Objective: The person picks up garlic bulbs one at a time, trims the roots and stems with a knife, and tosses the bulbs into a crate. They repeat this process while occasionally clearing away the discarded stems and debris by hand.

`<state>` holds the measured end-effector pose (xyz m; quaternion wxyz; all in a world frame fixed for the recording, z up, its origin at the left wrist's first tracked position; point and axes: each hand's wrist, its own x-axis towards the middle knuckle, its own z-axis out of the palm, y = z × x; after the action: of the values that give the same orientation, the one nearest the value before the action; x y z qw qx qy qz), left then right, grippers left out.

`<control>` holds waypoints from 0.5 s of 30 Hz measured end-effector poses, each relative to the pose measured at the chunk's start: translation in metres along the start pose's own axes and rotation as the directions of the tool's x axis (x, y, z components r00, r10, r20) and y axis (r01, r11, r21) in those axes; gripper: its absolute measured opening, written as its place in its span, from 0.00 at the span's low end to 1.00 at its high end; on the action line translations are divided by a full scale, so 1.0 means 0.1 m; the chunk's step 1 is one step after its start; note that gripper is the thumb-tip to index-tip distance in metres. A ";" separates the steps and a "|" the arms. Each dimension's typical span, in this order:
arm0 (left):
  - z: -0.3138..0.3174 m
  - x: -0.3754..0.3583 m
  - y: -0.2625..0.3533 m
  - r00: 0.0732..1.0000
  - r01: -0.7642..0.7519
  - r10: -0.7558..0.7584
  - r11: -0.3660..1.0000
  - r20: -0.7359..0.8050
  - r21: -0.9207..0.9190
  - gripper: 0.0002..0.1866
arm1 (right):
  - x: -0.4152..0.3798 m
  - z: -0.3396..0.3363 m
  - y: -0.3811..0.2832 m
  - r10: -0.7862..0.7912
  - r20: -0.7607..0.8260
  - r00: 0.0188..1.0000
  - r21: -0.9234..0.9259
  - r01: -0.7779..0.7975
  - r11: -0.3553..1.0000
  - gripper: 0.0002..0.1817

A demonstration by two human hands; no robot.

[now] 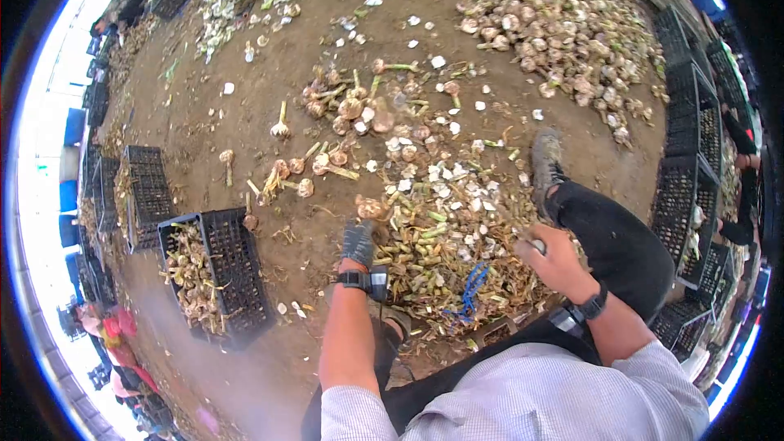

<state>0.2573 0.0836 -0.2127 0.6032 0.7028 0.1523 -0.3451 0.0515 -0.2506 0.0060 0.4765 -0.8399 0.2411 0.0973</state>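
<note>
Left hand [358, 242], gloved, clamps garlic bulb [369, 208] over trimmings pile [445, 253]; right hand [554, 257] fisted round small tool, blade hidden, hands well apart. We judge risks: cut to bare right fingers, bulb slipping into trimmings, missing crate [216, 273] at left

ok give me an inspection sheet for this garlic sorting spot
surface: bare dirt floor, littered with white skins.
job's things: garlic bulb at the gloved left hand; loose stalked bulbs ahead; trimmed stalk pile between the hands.
clutter: blue cord on the trimmings; big garlic heap far right.
grippers: left hand grips the bulb; bare right hand closed on a small tool, not identifiable.
cables: nothing seen.
surroundings: black crate partly filled at left, stacked crates at right, other people at the edges.
</note>
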 end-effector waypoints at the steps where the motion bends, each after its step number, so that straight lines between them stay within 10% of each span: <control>1: 0.21 -0.22 0.17 0.997 0.020 -0.016 0.998 0.074 -0.054 0.21 | -0.04 -0.03 -0.03 -0.042 0.008 0.999 -0.055 0.043 0.998 0.18; 4: 0.77 -0.89 0.46 0.982 -0.027 0.040 0.997 0.184 -0.072 0.18 | -0.20 -0.04 -0.05 -0.230 -0.086 0.969 -0.044 0.227 0.973 0.17; 11: 1.40 -2.23 0.99 0.589 -0.796 0.554 0.525 0.589 0.302 0.21 | -0.71 -0.12 -0.27 -0.463 -0.108 0.880 -0.093 0.455 0.886 0.13; 15: 1.46 -2.71 0.88 0.749 -0.622 0.468 0.740 0.468 0.256 0.27 | -0.97 -0.13 -0.24 -0.529 0.003 0.849 -0.203 0.518 0.831 0.16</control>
<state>0.0748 -0.0208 0.0291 0.5404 0.7437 -0.2555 -0.2994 -0.0213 -0.2210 0.0690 0.3930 -0.9188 0.0040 -0.0360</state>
